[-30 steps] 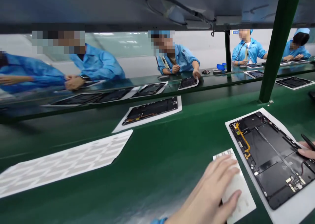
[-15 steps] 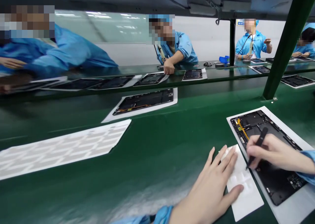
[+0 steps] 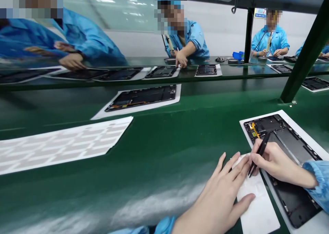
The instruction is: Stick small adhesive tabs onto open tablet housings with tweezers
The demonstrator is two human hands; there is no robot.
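Observation:
My left hand point(image 3: 223, 189) lies spread and flat on a narrow white sheet point(image 3: 259, 206), pressing it to the green bench. Gripped in my right hand point(image 3: 279, 162) is a pair of black tweezers point(image 3: 260, 153), points down at the sheet, close beside the left fingertips. Whether the tips hold anything is too small to tell. Beneath my right hand and forearm, which hide part of it, lies an opened black tablet housing point(image 3: 299, 208) with an orange flex cable point(image 3: 254, 129). It rests on white backing paper point(image 3: 285, 113).
A sheet of grey stickers point(image 3: 66, 145) lies on the left of the bench. Another housing point(image 3: 146, 97) sits on paper further back. Several co-workers in blue point(image 3: 191, 38) work along a raised shelf with more housings. A green post point(image 3: 303, 56) slants up at right.
My right hand has moved left with the tweezers, bringing their tips further over the white sheet near my left fingers. My left hand stays on the sheet. The camera view has shifted slightly.

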